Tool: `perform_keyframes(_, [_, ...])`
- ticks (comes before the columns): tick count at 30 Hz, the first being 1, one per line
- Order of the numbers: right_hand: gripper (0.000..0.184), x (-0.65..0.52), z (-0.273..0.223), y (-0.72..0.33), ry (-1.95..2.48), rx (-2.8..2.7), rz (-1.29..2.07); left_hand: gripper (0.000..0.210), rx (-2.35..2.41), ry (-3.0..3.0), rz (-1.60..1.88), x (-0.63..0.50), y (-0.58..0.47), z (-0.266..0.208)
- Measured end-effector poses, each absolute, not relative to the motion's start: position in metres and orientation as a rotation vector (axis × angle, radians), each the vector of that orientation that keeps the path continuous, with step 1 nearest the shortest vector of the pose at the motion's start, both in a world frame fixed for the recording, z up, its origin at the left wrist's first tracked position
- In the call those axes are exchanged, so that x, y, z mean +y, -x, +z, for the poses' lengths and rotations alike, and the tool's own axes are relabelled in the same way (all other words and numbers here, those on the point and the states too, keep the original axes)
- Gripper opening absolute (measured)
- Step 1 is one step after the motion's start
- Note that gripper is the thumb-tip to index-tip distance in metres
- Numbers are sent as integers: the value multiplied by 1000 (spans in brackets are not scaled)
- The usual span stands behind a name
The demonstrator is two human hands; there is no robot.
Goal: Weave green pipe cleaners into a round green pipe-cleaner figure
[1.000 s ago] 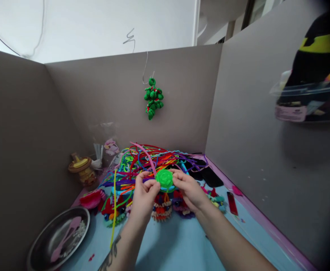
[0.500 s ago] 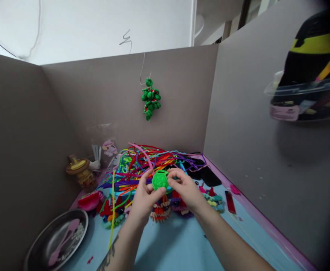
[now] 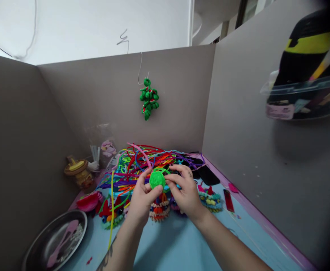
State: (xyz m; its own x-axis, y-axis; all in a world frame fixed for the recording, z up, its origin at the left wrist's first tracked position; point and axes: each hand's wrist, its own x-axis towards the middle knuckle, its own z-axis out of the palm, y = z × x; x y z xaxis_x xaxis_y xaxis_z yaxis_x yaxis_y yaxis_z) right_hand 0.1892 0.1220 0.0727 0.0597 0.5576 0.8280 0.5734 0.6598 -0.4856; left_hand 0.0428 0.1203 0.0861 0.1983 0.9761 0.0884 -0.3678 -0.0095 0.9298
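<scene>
A bright green disc of wound pipe cleaner (image 3: 157, 180) is held up above the front of the table. My left hand (image 3: 142, 194) is closed round its left and lower edge, the thumb lying on its face. At the right edge, my right hand (image 3: 184, 188) has thumb and fingers pinched by a loose green strand (image 3: 165, 171) that loops over the top of the disc. What exactly its fingertips grip is partly hidden. Behind the hands lies a heap of coloured pipe cleaners (image 3: 142, 162), with a pink one (image 3: 141, 150) standing up out of it.
Several small multicoloured pipe-cleaner figures (image 3: 159, 210) line the front of the heap. At left lie a metal bowl (image 3: 35, 241) with a pink tool and white bits, and a yellow-brown jar (image 3: 81, 175). Black phone-like slabs (image 3: 208, 175) sit at right. A green ornament (image 3: 149, 98) hangs behind.
My right hand has shifted, its fingers lifting and drawing slightly away from the disc with the green strand. My left hand still holds the disc. The view has turned slightly right.
</scene>
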Motion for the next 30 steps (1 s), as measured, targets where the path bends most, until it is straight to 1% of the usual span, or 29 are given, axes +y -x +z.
perform_keyframes(3, [13,121,76,-192,959,-1637,30,75,775,-1080,1239,120,-40,88])
perform_keyframes(8, [4,118,84,-195,995,-1688,301,76,760,-1156,1201,121,-37,89])
perform_keyframes(15, [10,119,89,-192,1033,-1579,707,73,829,-1250,1174,122,-36,88])
perform_keyframes(18, [12,122,86,-190,1057,-1468,832,68,868,-1338,1211,123,-37,86])
perform_keyframes(21, [12,124,82,-187,1024,-1370,952,66,914,-1410,1213,123,-39,86])
perform_keyframes(26, [16,123,78,-183,991,-1306,999,68,920,-1390,1159,122,-40,87])
perform_keyframes(30, [17,125,81,-189,1066,-1419,960,66,940,-1395,1199,123,-38,86])
